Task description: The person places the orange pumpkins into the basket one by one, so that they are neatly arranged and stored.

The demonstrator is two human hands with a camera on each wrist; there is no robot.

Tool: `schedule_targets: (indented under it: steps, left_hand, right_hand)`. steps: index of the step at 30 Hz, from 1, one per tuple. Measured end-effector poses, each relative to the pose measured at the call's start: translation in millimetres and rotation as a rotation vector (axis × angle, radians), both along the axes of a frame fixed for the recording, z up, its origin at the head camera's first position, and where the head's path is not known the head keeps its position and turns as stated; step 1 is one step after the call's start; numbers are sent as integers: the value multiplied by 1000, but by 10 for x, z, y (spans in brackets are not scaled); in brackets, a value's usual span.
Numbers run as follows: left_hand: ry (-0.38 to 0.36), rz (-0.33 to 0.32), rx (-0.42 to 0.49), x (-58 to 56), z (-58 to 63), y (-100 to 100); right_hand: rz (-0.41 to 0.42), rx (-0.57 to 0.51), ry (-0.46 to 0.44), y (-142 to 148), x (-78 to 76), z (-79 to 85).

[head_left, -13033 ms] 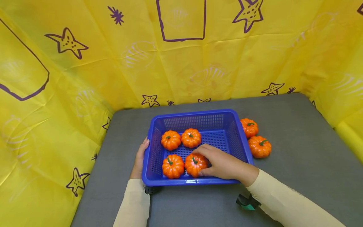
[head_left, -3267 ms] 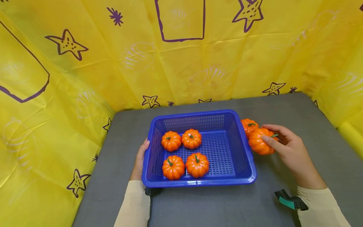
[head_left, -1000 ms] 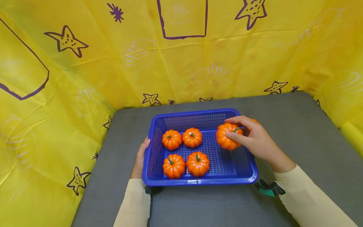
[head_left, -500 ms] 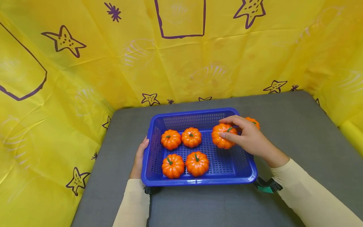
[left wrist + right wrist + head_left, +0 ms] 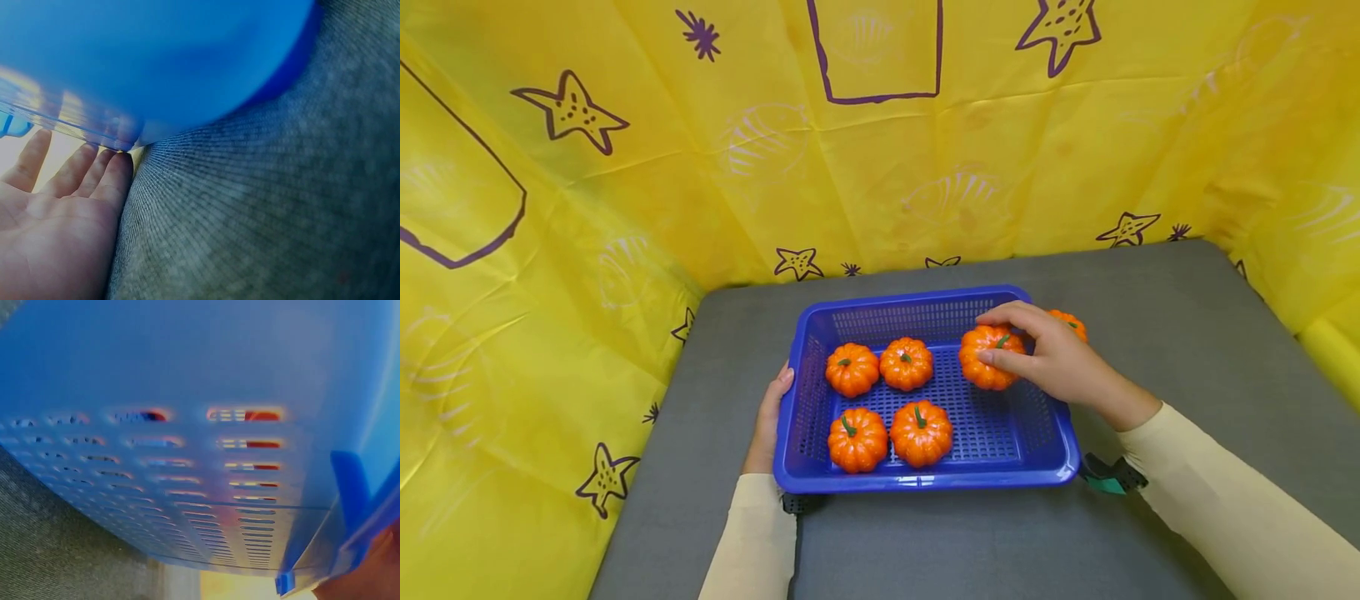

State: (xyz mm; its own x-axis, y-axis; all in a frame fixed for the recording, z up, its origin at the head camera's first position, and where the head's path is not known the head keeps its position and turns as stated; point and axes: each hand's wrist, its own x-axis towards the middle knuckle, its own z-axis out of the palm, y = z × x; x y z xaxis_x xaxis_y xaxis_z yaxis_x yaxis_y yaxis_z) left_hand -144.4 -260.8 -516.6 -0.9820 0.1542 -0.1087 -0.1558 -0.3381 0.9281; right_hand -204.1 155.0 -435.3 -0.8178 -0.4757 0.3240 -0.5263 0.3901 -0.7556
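Note:
A blue plastic basket with slotted walls sits on the grey table. On its floor at the left, small orange pumpkins with green stems form a back pair and a front pair. My right hand reaches over the right rim and grips another pumpkin between thumb and fingers, at the basket's back right. My left hand rests against the left side; the left wrist view shows its fingers extended, tips at the basket wall. The right wrist view mostly shows the slotted outer wall.
One more pumpkin lies outside the basket by its right wall, partly hidden behind my right hand. A yellow cloth with starfish and fish drawings hangs around the back and sides of the grey table.
Over the last seconds my right hand has carried the pumpkin from outside the right wall over the rim into the basket, lately shifting slightly left. Earlier it let go of the front pumpkin. My left hand stays put.

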Motion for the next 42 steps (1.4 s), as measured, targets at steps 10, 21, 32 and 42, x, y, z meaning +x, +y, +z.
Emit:
schedule_targets:
  steps: [10, 21, 32, 42]
  left_hand:
    - [10, -16, 6, -1, 22, 7]
    - [9, -18, 10, -26, 26, 5]
    - [-2, -15, -6, -31, 13, 4]
    - [-2, -26, 8, -23, 34, 0]
  right_hand:
    - [15, 26, 43, -84, -154, -8]
    - [54, 99, 39, -167, -353, -40]
    - [87, 281, 25, -270, -414, -50]
    - [46, 491, 102, -346, -397, -119]
